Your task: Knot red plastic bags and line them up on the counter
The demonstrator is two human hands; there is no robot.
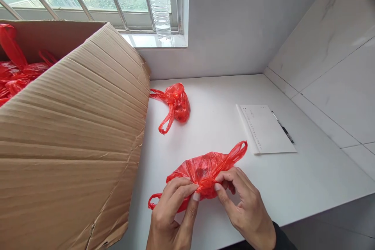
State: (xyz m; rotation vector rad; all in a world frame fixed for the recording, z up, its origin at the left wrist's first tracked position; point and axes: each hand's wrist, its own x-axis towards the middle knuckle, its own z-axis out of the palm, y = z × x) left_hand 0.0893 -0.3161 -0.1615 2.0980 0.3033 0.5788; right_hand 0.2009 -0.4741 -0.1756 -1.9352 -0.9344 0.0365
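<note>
A red plastic bag (199, 166) lies on the white table (216, 125) in front of me, knotted at its middle, with one loop handle out to the upper right and another to the lower left. Something dark shows faintly through its thin film. My left hand (175, 211) pinches the bag at the left side of the knot, thumb against fingers. On the knot's right side, the thumb and fingertips of my right hand (243, 203) grip the red plastic. Farther back lies a second knotted red bag (178, 103), touched by neither hand.
A large cardboard box (88, 125) with several red bags (20, 76) inside stands at the left. To the right lie a notebook (266, 129) with writing and a pen (283, 127). A clear bottle (159, 6) stands on the windowsill by the barred window.
</note>
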